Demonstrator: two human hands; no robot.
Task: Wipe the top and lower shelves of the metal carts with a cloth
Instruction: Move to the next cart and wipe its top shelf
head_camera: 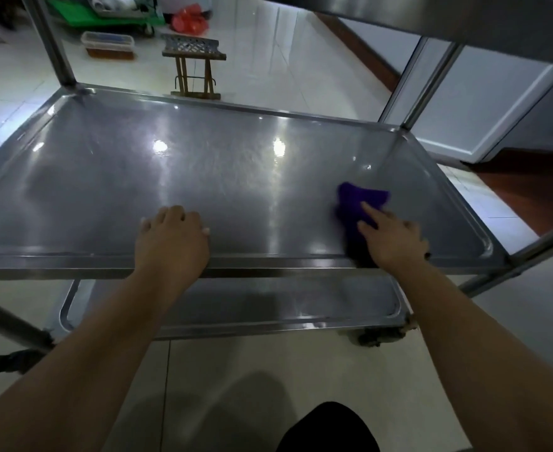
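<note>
A steel cart's middle shelf (112, 177) fills the view, shiny with light reflections. A purple cloth (358, 199) lies on its right part. My right hand (392, 238) presses the cloth flat with straight fingers, the index finger stretched over it. My left hand (171, 238) rests on the shelf near its front rim, fingers loosely curled, nothing in it. Below, the lowest shelf (268, 308) shows between my forearms. The underside of the shelf above (464, 17) crosses the top right corner.
Upright cart posts stand at the back left (53, 44) and back right (428, 79). On the tiled floor beyond are a small wooden stool (195, 65), a clear plastic box (109, 45), a red bag (190, 19) and a green trolley (105, 11). A white cabinet (484, 102) stands at the right.
</note>
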